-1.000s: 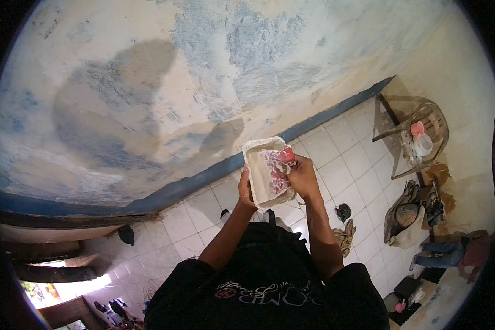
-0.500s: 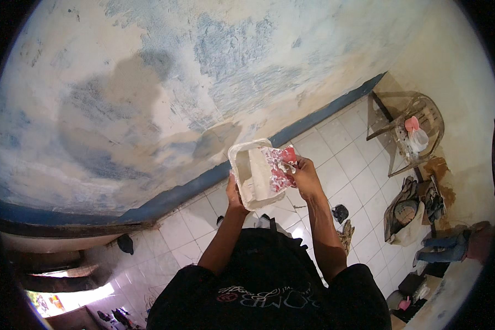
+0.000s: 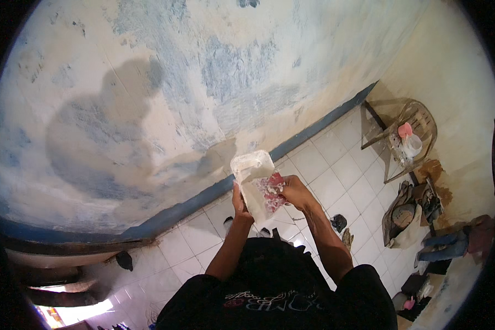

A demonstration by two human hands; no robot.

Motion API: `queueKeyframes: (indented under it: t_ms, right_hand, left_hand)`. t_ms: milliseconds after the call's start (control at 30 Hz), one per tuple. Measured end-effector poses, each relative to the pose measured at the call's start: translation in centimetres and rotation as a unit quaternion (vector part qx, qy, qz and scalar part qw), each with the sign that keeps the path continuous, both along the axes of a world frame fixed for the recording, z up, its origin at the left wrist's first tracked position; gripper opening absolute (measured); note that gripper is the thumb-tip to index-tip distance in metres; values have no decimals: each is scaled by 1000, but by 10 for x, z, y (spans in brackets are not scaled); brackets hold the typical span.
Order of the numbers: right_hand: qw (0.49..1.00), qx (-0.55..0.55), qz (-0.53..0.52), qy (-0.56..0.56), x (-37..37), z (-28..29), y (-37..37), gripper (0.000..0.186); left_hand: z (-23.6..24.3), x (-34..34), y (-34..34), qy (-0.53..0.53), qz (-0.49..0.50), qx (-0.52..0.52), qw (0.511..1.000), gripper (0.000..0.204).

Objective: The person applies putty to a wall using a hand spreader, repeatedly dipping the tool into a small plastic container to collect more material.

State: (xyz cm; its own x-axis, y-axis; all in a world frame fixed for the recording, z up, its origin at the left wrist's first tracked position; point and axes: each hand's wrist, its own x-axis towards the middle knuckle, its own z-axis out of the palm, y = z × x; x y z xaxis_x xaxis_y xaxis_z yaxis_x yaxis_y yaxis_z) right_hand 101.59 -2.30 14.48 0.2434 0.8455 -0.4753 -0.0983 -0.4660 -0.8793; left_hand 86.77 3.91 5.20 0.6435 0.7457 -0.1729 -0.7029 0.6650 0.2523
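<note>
My left hand [image 3: 241, 204] grips a white rectangular tub [image 3: 237, 166] by its left side, its fingers mostly hidden beneath. Pale, creamy filler coats the tub's inside. In my right hand [image 3: 297, 193] is a red putty spreader [image 3: 273, 186] smeared with the same white paste. Its blade is at the tub's right side, over the opening; whether it touches the rim I cannot tell. Beyond both hands rises a wall [image 3: 203, 82] with patchy white filler over blue paint, and my shadow falls on it.
A blue skirting band [image 3: 324, 124] runs along the wall's foot above white floor tiles [image 3: 327, 176]. To the right stands a worn chair [image 3: 432, 124] carrying a pink cup [image 3: 405, 130] and a whitish container [image 3: 412, 146]. An open sack [image 3: 404, 217] and blue jeans [image 3: 445, 248] are nearer.
The tub has tipped and moved slightly down in view. My right hand has drawn the spreader lower and left, toward the tub's near end. The whole view has shifted a little.
</note>
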Motion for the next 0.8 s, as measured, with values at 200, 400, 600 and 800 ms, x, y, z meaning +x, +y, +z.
queueKeyframes:
  t_ms: [200, 400, 600, 800]
  right_hand:
    - [997, -3, -37, 75, 3, 21, 11, 21]
    - [979, 67, -142, 132, 5, 13, 24, 24]
    - [962, 170, -152, 148, 14, 25, 50, 31]
    - [903, 305, -269, 140, 22, 124, 111, 30]
  left_hand:
    - [4, -6, 21, 31, -16, 61, 998, 66]
    - [3, -15, 43, 12, -45, -5, 999, 76]
    - [4, -32, 63, 13, -39, 66, 997, 73]
    - [-10, -60, 62, 21, -24, 9, 999, 74]
